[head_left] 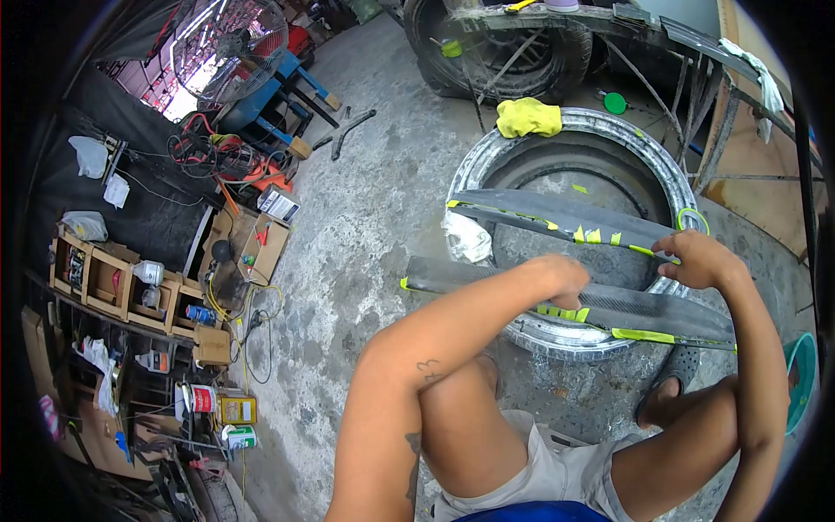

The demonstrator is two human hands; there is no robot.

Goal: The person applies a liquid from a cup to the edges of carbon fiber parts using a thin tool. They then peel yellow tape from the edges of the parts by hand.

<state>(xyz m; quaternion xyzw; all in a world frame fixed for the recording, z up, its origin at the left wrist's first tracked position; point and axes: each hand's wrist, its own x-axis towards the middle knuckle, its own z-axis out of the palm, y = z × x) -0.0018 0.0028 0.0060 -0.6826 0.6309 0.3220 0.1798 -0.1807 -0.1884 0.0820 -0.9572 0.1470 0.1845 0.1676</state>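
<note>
Strips (600, 306) of dark rubber lie across a rim (557, 335), left hand (565, 277) pressing fingers-closed on the near one, right hand (700, 259) pinching the far strip (557, 213).

Long dark matt rubber strip (574, 300), ribbed-looking surface; shiny scuffed round metal rim (557, 335); crumpled yellow cloth rag (528, 117) at 12 o'clock; rough grey concrete floor (365, 217).

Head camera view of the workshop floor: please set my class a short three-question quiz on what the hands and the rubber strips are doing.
1. True or false: both rubber strips lie across the metal rim.
2. What colour is the cloth on the rim's far edge? A red, B yellow, C blue.
3. Which hand touches the farther strip?

Key
1. True.
2. B.
3. The right hand; the left hand rests on the nearer strip.
</note>
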